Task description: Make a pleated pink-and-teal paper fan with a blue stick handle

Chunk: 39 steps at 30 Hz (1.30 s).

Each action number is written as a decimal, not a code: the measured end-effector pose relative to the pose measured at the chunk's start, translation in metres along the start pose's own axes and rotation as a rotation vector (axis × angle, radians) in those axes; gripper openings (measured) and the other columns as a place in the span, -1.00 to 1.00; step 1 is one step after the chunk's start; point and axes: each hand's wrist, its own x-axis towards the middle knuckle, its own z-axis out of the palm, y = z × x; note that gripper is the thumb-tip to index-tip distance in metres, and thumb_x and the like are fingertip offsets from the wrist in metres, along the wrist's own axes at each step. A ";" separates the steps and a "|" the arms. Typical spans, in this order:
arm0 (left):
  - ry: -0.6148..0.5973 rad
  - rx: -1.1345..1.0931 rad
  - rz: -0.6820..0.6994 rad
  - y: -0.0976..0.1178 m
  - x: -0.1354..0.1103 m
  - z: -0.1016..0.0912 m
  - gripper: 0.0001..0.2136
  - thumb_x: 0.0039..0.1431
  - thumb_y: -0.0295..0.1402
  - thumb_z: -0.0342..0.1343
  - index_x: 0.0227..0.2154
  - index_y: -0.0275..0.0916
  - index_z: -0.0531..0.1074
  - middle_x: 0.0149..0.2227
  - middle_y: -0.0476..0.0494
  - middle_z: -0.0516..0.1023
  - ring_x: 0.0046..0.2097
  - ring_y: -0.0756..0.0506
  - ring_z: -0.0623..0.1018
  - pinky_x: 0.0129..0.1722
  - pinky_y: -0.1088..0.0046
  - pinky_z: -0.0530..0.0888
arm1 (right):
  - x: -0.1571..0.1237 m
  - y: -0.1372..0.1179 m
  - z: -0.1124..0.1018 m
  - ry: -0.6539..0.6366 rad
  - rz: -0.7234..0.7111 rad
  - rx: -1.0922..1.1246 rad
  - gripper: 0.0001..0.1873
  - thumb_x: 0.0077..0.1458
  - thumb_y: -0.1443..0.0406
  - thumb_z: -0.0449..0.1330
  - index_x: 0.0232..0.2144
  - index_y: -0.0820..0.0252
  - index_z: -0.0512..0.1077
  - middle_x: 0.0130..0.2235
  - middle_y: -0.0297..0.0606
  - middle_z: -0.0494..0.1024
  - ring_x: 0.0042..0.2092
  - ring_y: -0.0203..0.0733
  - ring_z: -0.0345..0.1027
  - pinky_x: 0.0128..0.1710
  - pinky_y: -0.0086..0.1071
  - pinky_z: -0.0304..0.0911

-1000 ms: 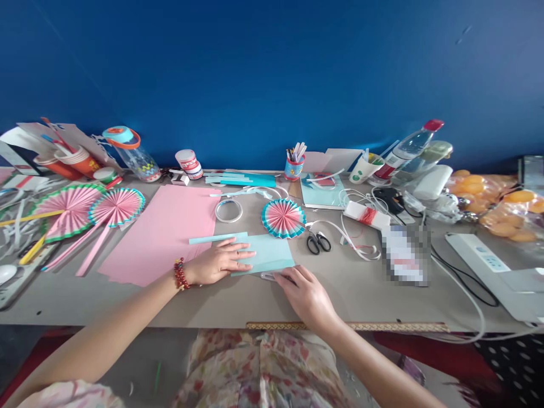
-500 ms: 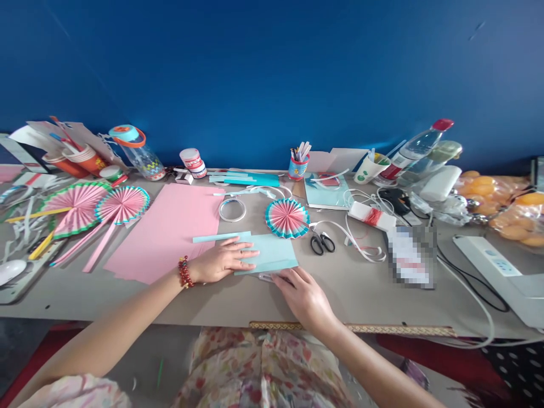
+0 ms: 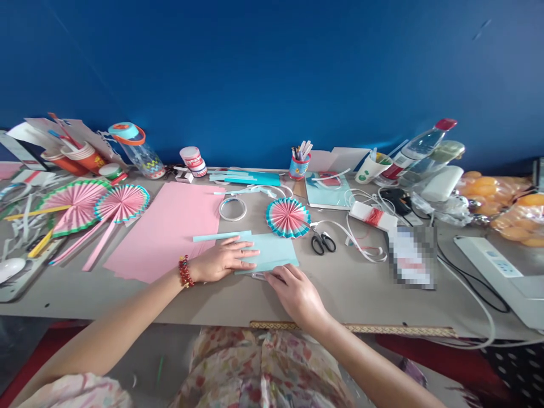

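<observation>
Biggest thing first: the worktop (image 3: 357,300), pretty loaded around both hands. Next down is the pink paper (image 3: 170,226), spread out beyond and to the left of the left hand (image 3: 219,262) and partly hidden by that wrist.

Then comes the pale blue sheet (image 3: 276,249), lying flat under the left hand and just beyond the right hand (image 3: 295,289). Next to no weight should be felt, and it's probably bendy, so it'd be easily slid or creased if pushed from one side. Best pinned with flat fingers, or lifted by the uncovered corner beyond the right hand; a pinch in the middle would likely be paid for with a wrinkle. Lookswise it's plain, smooth and roughly rectangular. A darker band seems to be shown along the near edge, but fold or second layer can't be told. The left end is covered by the left hand, which is laid palm-down, fingers spread, nothing clamped.

Straight beyond the right hand, a pleated fan (image 3: 289,217) in pink, white and blue can be seen. A narrow blue strip (image 3: 208,237) is laid just beyond the left hand, and scissors (image 3: 323,243) beyond and right of the right hand.

Smallest: a slim pale tool (image 3: 257,276), clamped in the right hand's fingers, tip poking out leftward. It's mostly hidden, so its kind can't be told.
</observation>
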 end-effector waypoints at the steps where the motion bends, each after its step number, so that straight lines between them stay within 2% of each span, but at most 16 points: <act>1: -0.001 -0.001 0.002 0.000 0.000 0.000 -0.43 0.29 -0.57 -0.06 0.24 0.20 0.23 0.35 0.08 0.19 0.40 -0.13 0.10 0.37 0.01 -0.05 | 0.000 -0.001 0.000 0.004 0.000 0.002 -0.75 0.28 0.44 0.09 -0.10 0.12 0.50 -0.23 -0.23 0.54 -0.21 -0.15 0.35 -0.21 -0.30 0.30; 9: 0.000 -0.015 0.000 0.000 0.001 -0.002 -0.46 0.31 -0.53 -0.05 0.23 0.21 0.24 0.35 0.06 0.21 0.40 -0.14 0.12 0.37 -0.01 -0.03 | 0.000 0.000 0.001 -0.007 -0.015 -0.013 -0.75 0.27 0.44 0.09 -0.10 0.12 0.50 -0.23 -0.24 0.54 -0.22 -0.16 0.33 -0.21 -0.30 0.29; 13: -0.005 -0.011 -0.004 0.002 0.002 -0.003 -0.45 0.28 -0.55 -0.04 0.22 0.18 0.27 0.34 0.08 0.21 0.39 -0.14 0.13 0.37 0.02 -0.03 | -0.002 -0.008 0.000 -0.028 -0.052 0.056 -0.76 0.27 0.42 0.11 -0.09 0.12 0.50 -0.22 -0.23 0.53 -0.21 -0.16 0.35 -0.23 -0.32 0.31; 16: 0.013 -0.012 -0.013 0.004 0.002 -0.003 -0.49 0.29 -0.53 -0.05 0.19 0.17 0.32 0.33 0.08 0.24 0.39 -0.13 0.15 0.38 0.04 -0.01 | -0.007 -0.011 -0.008 -0.026 -0.104 0.141 -0.73 0.27 0.42 0.08 -0.06 0.12 0.50 -0.22 -0.21 0.54 -0.21 -0.18 0.36 -0.22 -0.34 0.33; 18: 0.017 -0.016 -0.013 0.004 0.002 -0.003 -0.52 0.31 -0.50 -0.06 0.18 0.16 0.33 0.33 0.07 0.25 0.38 -0.12 0.16 0.38 0.06 -0.01 | -0.012 -0.004 -0.017 -0.007 -0.105 0.196 -0.69 0.29 0.42 0.04 -0.03 0.12 0.49 -0.20 -0.19 0.55 -0.21 -0.18 0.36 -0.19 -0.34 0.35; 20: 0.023 -0.033 -0.011 0.003 0.001 -0.003 -0.57 0.34 -0.46 -0.07 0.17 0.14 0.34 0.32 0.05 0.28 0.38 -0.12 0.17 0.38 0.07 0.01 | -0.020 0.014 -0.030 0.025 -0.041 0.217 -0.65 0.31 0.40 0.00 0.01 0.08 0.49 -0.18 -0.17 0.55 -0.19 -0.17 0.38 -0.17 -0.32 0.37; 22: 0.040 -0.056 -0.017 0.004 -0.001 -0.005 -0.62 0.36 -0.43 -0.08 0.15 0.08 0.36 0.30 0.01 0.32 0.37 -0.12 0.19 0.38 0.09 0.04 | -0.030 0.041 -0.043 0.084 0.084 0.162 -0.62 0.31 0.38 -0.01 0.06 0.04 0.46 -0.13 -0.16 0.55 -0.16 -0.13 0.40 -0.14 -0.28 0.39; 25: 0.088 -0.062 -0.056 0.008 0.000 -0.007 -0.69 0.39 -0.41 -0.12 0.09 -0.07 0.38 0.24 -0.09 0.40 0.32 -0.10 0.27 0.38 0.10 0.05 | -0.041 0.091 -0.060 0.207 0.307 -0.068 -0.62 0.31 0.31 0.02 0.12 0.09 0.41 -0.14 -0.13 0.55 -0.13 -0.02 0.41 -0.08 -0.16 0.35; 27: 0.133 -0.017 -0.090 0.015 0.003 -0.007 -0.75 0.38 -0.33 -0.05 0.04 -0.13 0.39 0.19 -0.15 0.42 0.28 -0.13 0.33 0.38 0.04 0.02 | -0.042 0.122 -0.066 0.241 0.439 -0.207 -0.61 0.30 0.26 0.03 0.12 0.17 0.40 -0.14 -0.09 0.55 -0.10 0.03 0.40 -0.11 -0.16 0.34; 29: 0.178 0.057 -0.113 0.025 0.006 -0.005 -0.69 0.29 -0.17 0.10 0.02 -0.16 0.39 0.14 -0.20 0.45 0.23 -0.22 0.37 0.37 -0.04 0.04 | -0.038 0.146 -0.067 0.241 0.470 -0.277 -0.64 0.30 0.27 0.00 0.04 0.19 0.45 -0.16 -0.09 0.56 -0.10 0.01 0.40 -0.13 -0.20 0.33; 31: 0.226 0.116 -0.142 0.034 0.010 0.000 -0.61 0.21 -0.08 0.18 -0.01 -0.20 0.40 0.07 -0.25 0.47 0.15 -0.26 0.42 0.31 -0.07 0.15 | -0.030 0.160 -0.065 0.192 0.487 -0.329 -0.68 0.28 0.31 0.01 -0.05 0.20 0.50 -0.19 -0.09 0.56 -0.14 -0.02 0.39 -0.17 -0.25 0.31; 33: 0.272 0.132 -0.199 0.042 0.012 0.006 -0.75 0.26 -0.20 0.14 -0.09 -0.21 0.40 0.00 -0.23 0.48 0.09 -0.24 0.44 0.19 0.04 0.36 | -0.022 0.161 -0.062 0.161 0.474 -0.365 -0.71 0.26 0.31 0.03 -0.13 0.20 0.54 -0.20 -0.09 0.56 -0.17 -0.03 0.38 -0.19 -0.25 0.30; 35: 0.296 0.113 -0.246 0.047 0.014 0.010 -0.85 0.29 -0.28 0.11 -0.15 -0.20 0.39 -0.03 -0.21 0.47 0.05 -0.21 0.46 0.06 0.16 0.47 | -0.015 0.150 -0.060 0.190 0.427 -0.369 -0.73 0.27 0.29 0.06 -0.15 0.18 0.55 -0.15 -0.08 0.56 -0.15 -0.02 0.36 -0.17 -0.21 0.31; 37: 0.304 0.090 -0.270 0.049 0.014 0.012 -0.88 0.29 -0.30 0.10 -0.19 -0.20 0.39 -0.06 -0.19 0.46 0.02 -0.19 0.46 0.01 0.22 0.50 | -0.010 0.128 -0.057 0.251 0.340 -0.303 -0.74 0.28 0.27 0.07 -0.11 0.13 0.54 -0.08 -0.10 0.54 -0.11 -0.01 0.35 -0.11 -0.17 0.31; 39: 0.303 0.068 -0.281 0.050 0.014 0.012 -0.89 0.29 -0.28 0.10 -0.22 -0.20 0.39 -0.06 -0.18 0.46 0.02 -0.18 0.46 0.03 0.22 0.49 | -0.007 0.101 -0.053 0.219 0.185 -0.142 -0.76 0.30 0.29 0.08 -0.11 0.11 0.53 -0.07 -0.15 0.54 -0.10 -0.06 0.37 -0.07 -0.20 0.32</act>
